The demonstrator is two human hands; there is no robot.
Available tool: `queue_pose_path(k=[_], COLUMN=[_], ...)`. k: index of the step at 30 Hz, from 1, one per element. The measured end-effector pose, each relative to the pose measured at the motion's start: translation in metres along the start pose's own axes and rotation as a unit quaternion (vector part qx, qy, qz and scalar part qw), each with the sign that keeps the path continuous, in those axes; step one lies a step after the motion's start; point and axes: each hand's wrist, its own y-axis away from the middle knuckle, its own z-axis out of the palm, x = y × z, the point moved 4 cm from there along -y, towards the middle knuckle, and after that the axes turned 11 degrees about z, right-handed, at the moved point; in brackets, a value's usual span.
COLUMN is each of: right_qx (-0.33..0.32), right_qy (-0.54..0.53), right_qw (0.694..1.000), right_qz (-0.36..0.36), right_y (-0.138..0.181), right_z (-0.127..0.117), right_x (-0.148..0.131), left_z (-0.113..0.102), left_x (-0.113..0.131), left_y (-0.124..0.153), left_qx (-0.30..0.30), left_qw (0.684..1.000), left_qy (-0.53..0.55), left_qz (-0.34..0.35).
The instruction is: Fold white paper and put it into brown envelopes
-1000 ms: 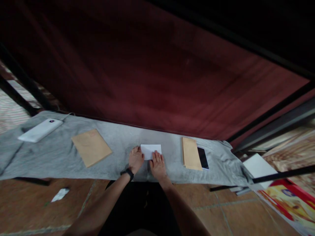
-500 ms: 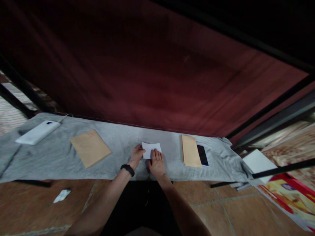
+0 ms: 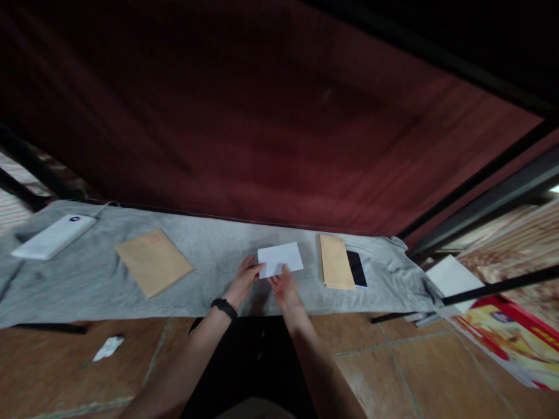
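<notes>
A white sheet of paper (image 3: 282, 257) is held up between my two hands, over the grey cloth (image 3: 218, 238) on the table. My left hand (image 3: 244, 281), with a black band on its wrist, pinches the paper's left edge. Thumb on top, my right hand (image 3: 285, 287) grips the near edge, its fingers partly hidden beneath the sheet. To the left lies a brown envelope (image 3: 154, 263). Right of my hands sits a small stack of brown envelopes (image 3: 338, 263), partly over a dark phone (image 3: 357, 269).
A white device (image 3: 55, 237) with a cable lies at the table's left end. Dark red fabric (image 3: 279, 145) hangs behind the table, with black metal bars (image 3: 476, 174) at the right. A red and yellow box (image 3: 515, 337) stands at lower right. Crumpled white paper (image 3: 109, 348) lies on the tiled floor.
The white paper has been lifted from the cloth, and more of it shows. My right hand has gone from lying flat on it to gripping its near edge. The view has shifted slightly.
</notes>
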Motion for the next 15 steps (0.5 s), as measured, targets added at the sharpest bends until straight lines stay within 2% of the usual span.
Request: queue_pose_path(k=[3,5,7,9,10,12,15], right_qx=[0.014,-0.016,-0.022,0.021,0.052,0.09,0.087], right_qy=[0.047,0.14,0.289,0.413,0.467,0.577,0.735], right_qw=[0.994,0.983,0.955,0.909,0.874,0.777,0.583], right_qz=[0.095,0.119,0.054,-0.059,-0.123,-0.237,-0.335], right_y=[0.004,0.007,0.009,0.01,0.011,0.012,0.012], right_z=[-0.016,-0.023,-0.029,-0.033,-0.033,-0.03,-0.024], right_x=[0.017,0.023,0.019,0.009,0.004,-0.003,0.004], left_z=[-0.005,-0.014,-0.024,-0.03,-0.032,-0.031,-0.02], left_x=[-0.004,-0.004,-0.003,-0.004,-0.005,-0.004,-0.004], left_y=[-0.005,-0.011,-0.015,-0.016,-0.014,-0.008,0.006], left_qx=[0.0,0.013,0.017,0.01,0.003,-0.011,-0.018], left_qw=[0.997,0.991,0.982,0.975,0.967,0.933,0.828], left_qy=[-0.073,-0.128,-0.178,-0.213,-0.241,-0.337,-0.507], left_qz=[0.029,0.044,0.057,0.066,0.079,0.127,0.24])
